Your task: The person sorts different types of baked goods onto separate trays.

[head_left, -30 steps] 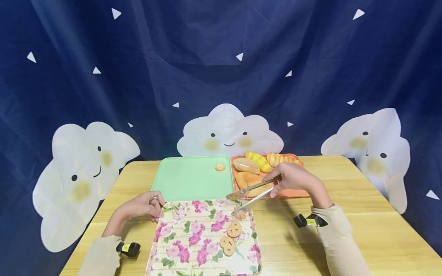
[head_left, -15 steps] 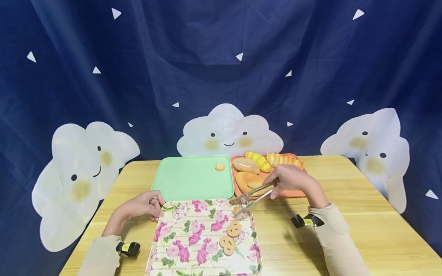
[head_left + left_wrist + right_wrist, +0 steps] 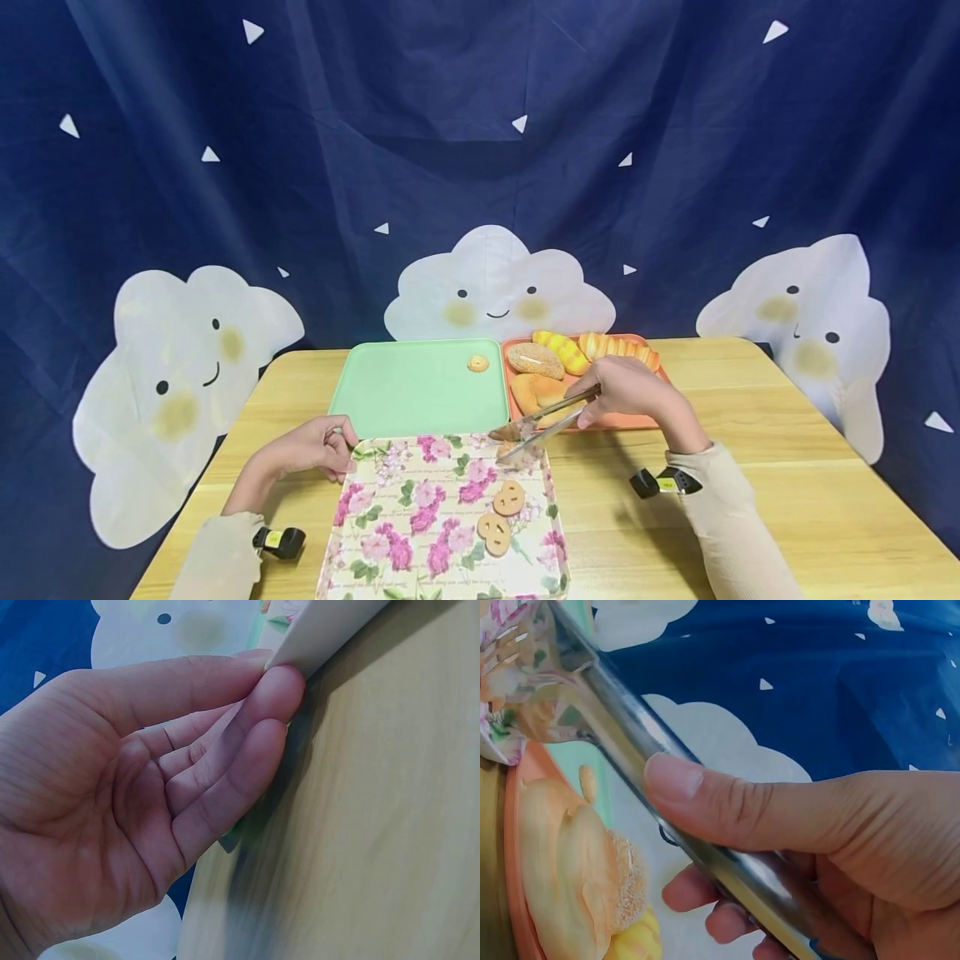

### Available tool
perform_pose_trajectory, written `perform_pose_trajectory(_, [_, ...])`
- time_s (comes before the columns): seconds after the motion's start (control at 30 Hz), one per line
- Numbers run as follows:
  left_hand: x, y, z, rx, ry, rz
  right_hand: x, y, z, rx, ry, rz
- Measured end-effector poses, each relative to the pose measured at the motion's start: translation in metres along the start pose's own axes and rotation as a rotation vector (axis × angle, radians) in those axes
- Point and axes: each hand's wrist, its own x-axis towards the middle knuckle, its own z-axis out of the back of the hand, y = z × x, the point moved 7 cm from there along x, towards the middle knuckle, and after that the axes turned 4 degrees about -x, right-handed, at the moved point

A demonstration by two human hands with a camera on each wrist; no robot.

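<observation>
My right hand (image 3: pixel 628 387) grips a pair of metal tongs (image 3: pixel 557 406), the thumb along one arm and the fingers around the other side. The tong tips hover over the far right corner of a floral tray (image 3: pixel 405 508), astride a small round cookie (image 3: pixel 510 452) that they partly hide. Two brown pretzel-shaped cookies, a farther one (image 3: pixel 509 497) and a nearer one (image 3: pixel 493 534), lie on the tray's right side. At the far left corner my left hand (image 3: pixel 318 446) pinches the tray's edge (image 3: pixel 311 641) between thumb and index finger.
A green tray (image 3: pixel 412 392) with one ring cookie (image 3: pixel 477 363) stands behind the floral tray. Beside it an orange tray (image 3: pixel 633 421) carries several breads, among them a seeded roll (image 3: pixel 536 360) and a yellow striped bread (image 3: pixel 562 352). All stand on a wooden table (image 3: pixel 772 467).
The tongs have dipped toward the round cookie and then shifted slightly left, with the cookie now a little farther back and left. The left hand stays at the tray corner.
</observation>
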Motion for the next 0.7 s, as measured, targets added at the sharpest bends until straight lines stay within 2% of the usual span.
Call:
perform_pose_trajectory(0.53, [0.001,0.002,0.001,0.017,0.0,0.002,-0.002,0.015,0.016,0.112,-0.141,0.033])
perform_pose_trajectory(0.7, [0.002,0.003,0.002,0.02,0.003,-0.001,-0.003,0.022,0.023,0.103,-0.217,0.055])
